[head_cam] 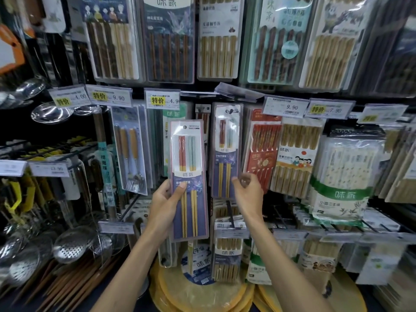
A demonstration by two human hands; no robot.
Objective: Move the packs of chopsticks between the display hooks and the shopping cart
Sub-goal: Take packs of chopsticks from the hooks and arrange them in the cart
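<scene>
To your left, a perforated steel skimmer hangs low, with more ladles crowded beside it. Above them you see shiny steel bowls stacked on a dark shelf. A clear pack holding a fork and spoon with orange handles hangs just right of the bowls. Along the rail in front of you sit price tags: a yellow-marked tag reading 9.90 and a plain white tag, also 9.90. Below, round yellowish mats lie overlapped.
</scene>
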